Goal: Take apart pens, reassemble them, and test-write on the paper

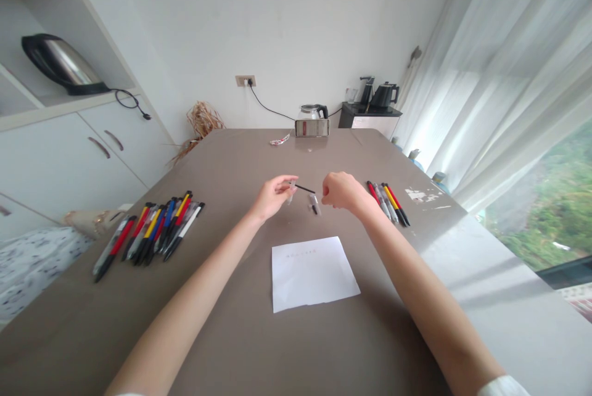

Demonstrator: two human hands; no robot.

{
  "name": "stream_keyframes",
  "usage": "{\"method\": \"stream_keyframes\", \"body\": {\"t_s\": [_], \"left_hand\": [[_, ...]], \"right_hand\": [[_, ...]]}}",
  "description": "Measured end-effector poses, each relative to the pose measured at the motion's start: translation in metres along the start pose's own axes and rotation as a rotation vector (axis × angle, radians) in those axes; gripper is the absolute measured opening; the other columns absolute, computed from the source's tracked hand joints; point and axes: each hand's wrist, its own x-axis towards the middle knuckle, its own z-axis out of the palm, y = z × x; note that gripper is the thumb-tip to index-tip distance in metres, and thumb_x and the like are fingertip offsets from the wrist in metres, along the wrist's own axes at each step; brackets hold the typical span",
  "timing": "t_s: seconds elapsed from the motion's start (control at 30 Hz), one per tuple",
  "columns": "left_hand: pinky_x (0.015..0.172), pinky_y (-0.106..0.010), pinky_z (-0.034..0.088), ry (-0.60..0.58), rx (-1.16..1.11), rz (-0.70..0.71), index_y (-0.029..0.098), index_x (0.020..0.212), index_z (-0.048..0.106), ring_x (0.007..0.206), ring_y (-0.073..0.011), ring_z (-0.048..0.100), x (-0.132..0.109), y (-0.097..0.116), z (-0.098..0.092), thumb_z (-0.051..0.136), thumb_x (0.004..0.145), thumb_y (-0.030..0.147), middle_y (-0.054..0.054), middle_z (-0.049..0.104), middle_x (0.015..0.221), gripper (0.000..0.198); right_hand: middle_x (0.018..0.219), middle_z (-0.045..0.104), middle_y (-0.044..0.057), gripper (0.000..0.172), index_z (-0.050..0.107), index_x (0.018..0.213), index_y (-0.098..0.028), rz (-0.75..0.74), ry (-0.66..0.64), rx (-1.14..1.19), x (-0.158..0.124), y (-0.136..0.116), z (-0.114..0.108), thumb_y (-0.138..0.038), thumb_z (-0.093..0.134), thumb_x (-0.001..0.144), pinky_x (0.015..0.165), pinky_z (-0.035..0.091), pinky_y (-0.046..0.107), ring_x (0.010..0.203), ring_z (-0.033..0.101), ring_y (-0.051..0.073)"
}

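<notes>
Above the middle of the table, my left hand (274, 196) pinches a clear plastic pen barrel (291, 193) between thumb and fingers. A thin black pen refill (305, 188) sticks out from the same fingertips towards the right. My right hand (341, 190) is closed, its fingers curled in and turned away; whatever it may hold is hidden. Between the hands, a small black pen part (315, 206) with clear plastic around it lies on the table. Nearer to me is a white sheet of paper (314, 276) with a faint line of handwriting.
Several coloured pens (150, 229) lie in a pile on the left, and several more pens (387, 202) on the right. A metallic box (312, 128) and a glass pot (309, 111) stand at the table's (222, 334) far end, near a red-and-white strip (280, 140).
</notes>
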Motion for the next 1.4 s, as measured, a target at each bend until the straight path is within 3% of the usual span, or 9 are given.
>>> {"method": "stream_keyframes", "body": {"t_s": [0.17, 0.4, 0.77, 1.0, 1.4], "left_hand": [[0.071, -0.029, 0.044, -0.004, 0.027, -0.02, 0.015, 0.102, 0.054, 0.078, -0.0165, 0.058, 0.001, -0.004, 0.0, 0.057, 0.069, 0.038, -0.01, 0.062, 0.088, 0.04], [0.073, -0.031, 0.044, 0.017, 0.024, -0.059, 0.013, 0.101, 0.055, 0.079, -0.0174, 0.058, 0.001, -0.005, 0.0, 0.059, 0.067, 0.038, -0.011, 0.063, 0.089, 0.042], [0.081, -0.034, 0.042, -0.042, -0.041, -0.064, 0.012, 0.091, 0.06, 0.081, -0.017, 0.058, 0.0, -0.001, 0.013, 0.063, 0.063, 0.038, -0.011, 0.064, 0.091, 0.038], [0.078, -0.032, 0.042, -0.101, -0.022, -0.047, 0.015, 0.092, 0.061, 0.082, -0.0162, 0.058, -0.002, 0.0, 0.016, 0.06, 0.065, 0.037, -0.009, 0.064, 0.09, 0.035], [0.078, -0.032, 0.043, -0.092, -0.068, -0.069, 0.013, 0.089, 0.061, 0.077, -0.014, 0.057, -0.004, 0.011, 0.016, 0.063, 0.063, 0.038, -0.009, 0.063, 0.087, 0.037]], "right_hand": [[0.069, 0.064, 0.007, 0.017, 0.064, 0.076, -0.015, -0.023, -0.016, 0.054, 0.001, 0.006, -0.003, -0.014, 0.052, 0.063, 0.054, 0.042, 0.02, 0.059, 0.059, 0.014], [0.07, 0.064, 0.005, 0.017, 0.064, 0.074, -0.015, -0.087, 0.07, 0.207, 0.001, 0.011, -0.008, -0.018, 0.049, 0.066, 0.054, 0.04, 0.02, 0.057, 0.057, 0.012], [0.077, 0.062, 0.002, 0.02, 0.054, 0.08, -0.017, -0.27, 0.433, 0.716, 0.008, 0.001, 0.002, -0.031, 0.041, 0.077, 0.052, 0.042, 0.019, 0.061, 0.057, 0.01], [0.079, 0.063, 0.004, 0.026, 0.049, 0.085, -0.017, -0.24, 0.716, 0.952, 0.006, -0.003, -0.003, -0.039, 0.036, 0.08, 0.051, 0.044, 0.019, 0.061, 0.058, 0.01], [0.073, 0.063, 0.003, 0.025, 0.051, 0.081, -0.017, -0.284, 0.765, 0.96, 0.006, -0.003, -0.001, -0.039, 0.04, 0.079, 0.059, 0.047, 0.023, 0.062, 0.059, 0.01]]}}
